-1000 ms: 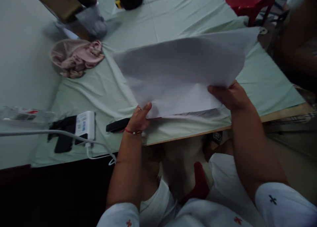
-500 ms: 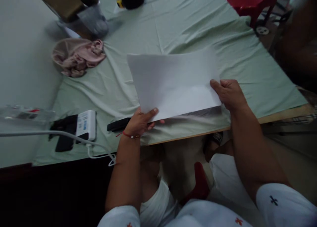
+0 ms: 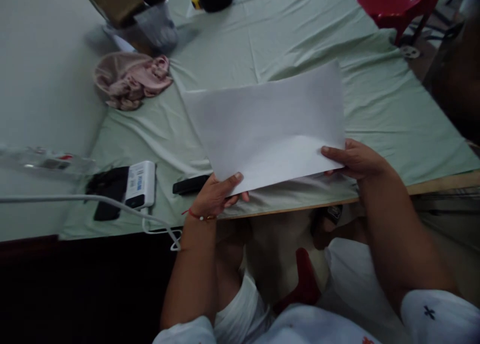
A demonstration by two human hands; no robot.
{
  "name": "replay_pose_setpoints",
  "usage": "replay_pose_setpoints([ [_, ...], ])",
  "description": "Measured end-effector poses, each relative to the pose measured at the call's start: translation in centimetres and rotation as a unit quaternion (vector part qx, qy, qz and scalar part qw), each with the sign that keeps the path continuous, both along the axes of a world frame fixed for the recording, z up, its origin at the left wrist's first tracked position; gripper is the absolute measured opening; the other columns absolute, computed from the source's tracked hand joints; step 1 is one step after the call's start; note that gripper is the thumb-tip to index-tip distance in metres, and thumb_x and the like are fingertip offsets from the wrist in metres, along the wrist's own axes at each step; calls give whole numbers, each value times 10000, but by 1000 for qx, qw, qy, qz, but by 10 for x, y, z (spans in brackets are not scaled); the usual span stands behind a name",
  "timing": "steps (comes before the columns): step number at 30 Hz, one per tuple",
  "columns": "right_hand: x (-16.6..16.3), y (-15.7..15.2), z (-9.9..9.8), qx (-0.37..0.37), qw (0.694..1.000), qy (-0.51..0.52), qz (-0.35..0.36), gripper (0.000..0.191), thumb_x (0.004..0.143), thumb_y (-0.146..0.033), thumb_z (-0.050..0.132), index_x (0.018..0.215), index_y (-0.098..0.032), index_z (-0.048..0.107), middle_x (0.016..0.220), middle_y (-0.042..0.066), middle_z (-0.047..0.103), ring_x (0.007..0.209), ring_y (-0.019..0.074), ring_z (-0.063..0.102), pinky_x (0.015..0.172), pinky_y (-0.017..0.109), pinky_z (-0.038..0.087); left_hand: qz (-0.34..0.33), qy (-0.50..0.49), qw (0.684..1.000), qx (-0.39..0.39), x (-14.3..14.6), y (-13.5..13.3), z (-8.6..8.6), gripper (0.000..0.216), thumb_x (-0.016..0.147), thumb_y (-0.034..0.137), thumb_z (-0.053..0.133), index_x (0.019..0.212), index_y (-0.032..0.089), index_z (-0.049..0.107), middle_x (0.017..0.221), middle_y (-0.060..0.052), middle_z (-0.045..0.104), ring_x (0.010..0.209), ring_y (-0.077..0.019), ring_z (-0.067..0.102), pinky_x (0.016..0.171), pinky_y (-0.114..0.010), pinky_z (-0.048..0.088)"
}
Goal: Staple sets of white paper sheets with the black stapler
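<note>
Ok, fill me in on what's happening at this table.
A seated person holds a white sheet of paper over the near edge of a table covered in pale green cloth. The left hand pinches the sheet's near left corner; the right hand grips its near right corner. A black pen-like object lies by the left hand, a white charger further left, and crumpled pink fabric beyond.

Open cloth (image 3: 300,39) beyond the sheet (image 3: 270,124); pink bundle (image 3: 131,79) crowds left
</note>
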State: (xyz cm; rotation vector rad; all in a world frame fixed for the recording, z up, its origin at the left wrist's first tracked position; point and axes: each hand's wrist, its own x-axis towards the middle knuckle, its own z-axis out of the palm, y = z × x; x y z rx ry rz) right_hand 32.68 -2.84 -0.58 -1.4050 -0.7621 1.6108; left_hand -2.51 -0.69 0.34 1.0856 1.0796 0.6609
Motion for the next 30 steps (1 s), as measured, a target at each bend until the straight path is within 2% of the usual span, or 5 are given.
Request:
replay_pose_setpoints([
  [9, -10, -8, 11, -6, 996, -79, 44, 259, 672, -282, 981, 710, -187, 743, 755, 45, 733, 626, 152, 670, 510, 252, 617, -14, 31, 999, 5, -14, -6, -11, 541, 819, 684, 851, 699, 206, 628, 452, -10, 564, 345, -76, 418, 314, -170, 255],
  [12, -13, -11, 14, -5, 994, -78, 82, 259, 691, -320, 960, 694, -184, 740, 712, 59, 728, 595, 162, 668, 513, 268, 601, 26, 15, 999, -20, -21, -11, -9, 543, 721, 649, 951, 739, 196, 652, 526, 10, 586, 388, -68, 467, 337, -165, 333],
  [18, -27, -9, 18, 7, 995, -98, 27, 371, 698, -267, 939, 587, -190, 594, 527, -10, 535, 430, 68, 443, 364, 190, 357, 72, -35, 996, -45, -30, -16, 1, 528, 653, 487, 1035, 872, 161, 682, 636, 29, 634, 470, -32, 471, 388, -116, 316],
  [22, -37, -5, 23, -14, 995, -88, -32, 491, 658, -208, 971, 569, -201, 488, 492, -62, 395, 407, 28, 348, 331, 153, 249, 155, -40, 987, 13, -32, -21, 4, 463, 691, 398, 1006, 941, 168, 691, 657, 53, 616, 520, -47, 519, 438, -123, 355],
  [30, -37, -1, 28, -54, 994, -79, -50, 496, 636, -242, 1023, 667, -209, 529, 569, -28, 508, 418, 16, 301, 297, 149, 194, 344, 58, 916, 197, -51, -20, -6, 203, 865, 326, 812, 958, 193, 691, 629, 62, 580, 541, -83, 527, 497, -179, 355],
])
